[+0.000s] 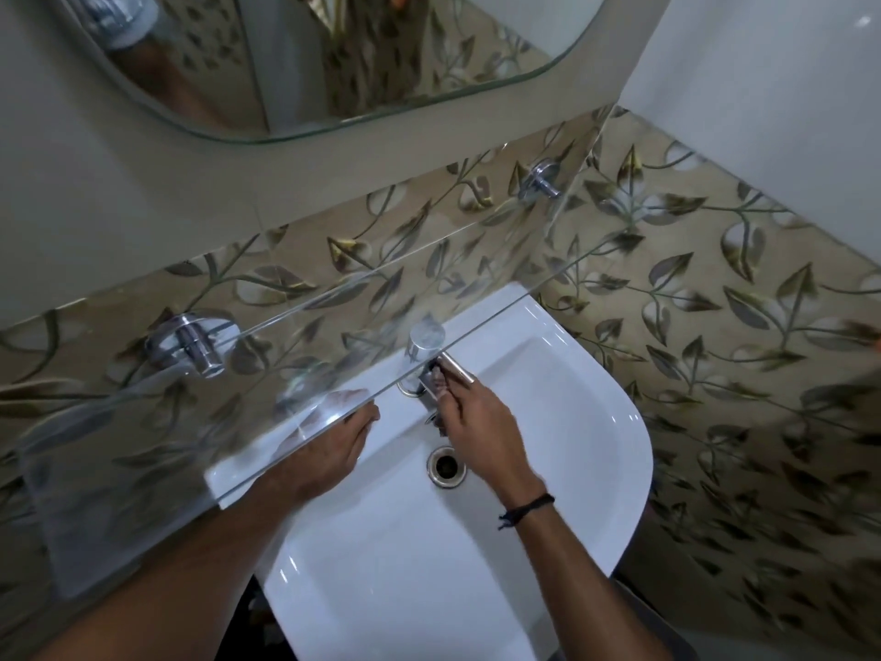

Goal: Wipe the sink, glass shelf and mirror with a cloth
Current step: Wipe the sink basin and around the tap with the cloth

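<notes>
Here, taking the sink as reference:

- Sink (572, 422): white basin, rounded front, at the middle of the view. Drain (447, 465) sits in the bowl floor.
- Tap (426, 345): chrome, on the sink's rear ledge, its lever pointing towards the right side of the sink.
- Glass shelf (286, 336): clear pane above the rear of the sink, overhanging the ledge and running past the sink's left edge. It is carried on two chrome brackets (190, 343) fixed to the wall behind.
- Mirror (333, 54): rounded corners, on the wall well above the sink and higher than the shelf.
- Right hand (476, 422): over the bowl just behind the drain, fingers curled round the tap below its lever. A black thread (524, 510) circles the wrist.
- Left hand (329, 446): palm down at the sink's rear left. Its fingers reach under the shelf and blur through the glass, so whether they hold anything cannot be told.
- Leaf-pattern tiles (715, 302): wall behind and to the right of the sink.
</notes>
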The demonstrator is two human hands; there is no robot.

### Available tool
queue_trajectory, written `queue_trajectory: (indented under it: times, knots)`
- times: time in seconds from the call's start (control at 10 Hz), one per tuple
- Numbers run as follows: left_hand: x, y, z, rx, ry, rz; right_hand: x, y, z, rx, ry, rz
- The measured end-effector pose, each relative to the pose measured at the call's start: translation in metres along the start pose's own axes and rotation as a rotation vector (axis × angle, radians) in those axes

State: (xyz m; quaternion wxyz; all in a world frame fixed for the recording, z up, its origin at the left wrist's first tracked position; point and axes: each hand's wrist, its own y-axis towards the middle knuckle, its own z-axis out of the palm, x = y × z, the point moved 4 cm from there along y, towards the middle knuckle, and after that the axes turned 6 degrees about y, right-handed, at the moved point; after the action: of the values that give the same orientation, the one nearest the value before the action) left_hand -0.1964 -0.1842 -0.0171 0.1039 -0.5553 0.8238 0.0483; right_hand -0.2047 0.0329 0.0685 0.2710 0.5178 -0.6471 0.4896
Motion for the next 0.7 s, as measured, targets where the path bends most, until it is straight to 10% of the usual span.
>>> queue_trajectory:
  times: [0.3, 0.4, 0.5, 0.6, 0.7]
  knots:
    - [-0.016, 0.009, -0.012, -0.247, 0.003, 0.195, -0.004, 0.008, 0.016, -0.407, -0.772, -0.356]
    - [-0.016, 0.012, -0.012, -0.236, -0.019, 0.175, 0.003, 0.030, -0.004, -0.217, -0.740, -0.312]
    - [-0.018, 0.008, -0.018, -0.239, -0.043, 0.166, -0.002, 0.042, -0.021, 0.098, -0.163, -0.036]
    - [-0.016, 0.007, -0.014, -0.178, -0.108, 0.133, -0.002, 0.035, -0.022, 0.012, -0.195, -0.084]
    - [-0.006, 0.008, -0.001, -0.059, -0.060, 0.074, -0.012, 0.005, 0.007, -0.334, -0.877, -0.331]
